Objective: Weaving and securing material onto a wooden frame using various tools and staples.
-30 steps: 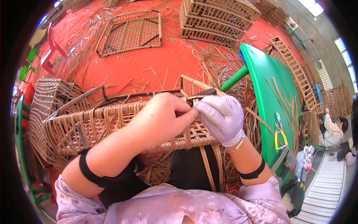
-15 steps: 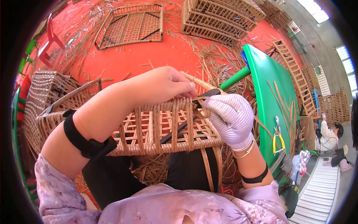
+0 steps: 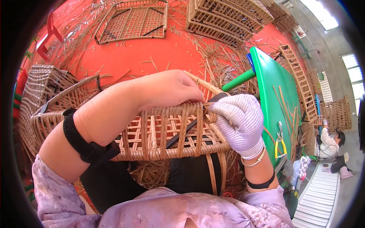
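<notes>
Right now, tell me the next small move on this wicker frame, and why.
Probably pull the strip snug with the gloved right hand: it pinches the strip at the wicker frame corner, while the bare left hand presses the top edge beside it.

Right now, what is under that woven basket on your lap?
Under the woven basket show dark trousers, loose straw and two cane strips hanging down. Both hands rest on its top edge; what the weave covers is hidden.
</notes>
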Available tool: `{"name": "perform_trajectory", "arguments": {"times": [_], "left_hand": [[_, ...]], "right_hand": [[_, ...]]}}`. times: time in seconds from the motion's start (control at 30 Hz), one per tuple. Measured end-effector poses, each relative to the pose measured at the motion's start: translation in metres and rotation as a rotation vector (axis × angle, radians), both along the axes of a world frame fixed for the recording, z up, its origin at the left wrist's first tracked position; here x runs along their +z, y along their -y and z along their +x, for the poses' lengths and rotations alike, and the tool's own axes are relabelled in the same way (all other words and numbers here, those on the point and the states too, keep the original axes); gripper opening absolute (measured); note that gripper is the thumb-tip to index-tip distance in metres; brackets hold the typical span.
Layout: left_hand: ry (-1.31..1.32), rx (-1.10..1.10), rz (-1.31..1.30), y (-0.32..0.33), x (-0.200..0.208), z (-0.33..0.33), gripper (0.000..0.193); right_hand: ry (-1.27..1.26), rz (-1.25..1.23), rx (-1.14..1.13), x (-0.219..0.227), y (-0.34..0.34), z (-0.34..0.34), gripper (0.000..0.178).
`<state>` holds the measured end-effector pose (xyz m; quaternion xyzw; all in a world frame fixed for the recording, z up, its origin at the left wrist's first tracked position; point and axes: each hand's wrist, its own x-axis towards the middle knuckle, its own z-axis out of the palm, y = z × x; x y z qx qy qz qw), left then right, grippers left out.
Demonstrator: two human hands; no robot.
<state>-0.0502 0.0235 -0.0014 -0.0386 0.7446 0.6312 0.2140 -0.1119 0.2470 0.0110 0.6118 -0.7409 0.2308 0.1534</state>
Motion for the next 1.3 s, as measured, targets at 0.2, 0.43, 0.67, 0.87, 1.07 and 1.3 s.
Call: {"name": "perform_trajectory", "arguments": {"times": [0.2, 0.43, 0.67, 0.87, 1.07, 1.3], "left_hand": [[0.002, -0.009, 0.0, -0.001, 0.002, 0.001, 0.028], [0.052, 0.016, -0.01, -0.001, 0.003, -0.002, 0.027], [0.018, 0.029, 0.005, -0.002, 0.001, -0.002, 0.025], [0.032, 0.1, 0.017, -0.005, 0.006, 0.003, 0.022], [0.041, 0.104, 0.066, -0.004, -0.008, -0.002, 0.021], [0.038, 0.163, 0.116, -0.001, 0.006, 0.009, 0.023]], "right_hand": [[-0.007, -0.011, -0.034, -0.004, 0.004, 0.004, 0.022], [-0.005, -0.021, -0.048, -0.005, 0.009, 0.005, 0.019], [-0.002, -0.057, -0.079, -0.011, 0.001, 0.012, 0.027], [0.033, -0.142, -0.293, 0.01, -0.047, 0.03, 0.027], [0.002, -0.239, -0.73, 0.018, -0.165, 0.009, 0.015], [-0.022, 0.006, -1.532, -0.029, -0.431, -0.017, 0.049]]}}
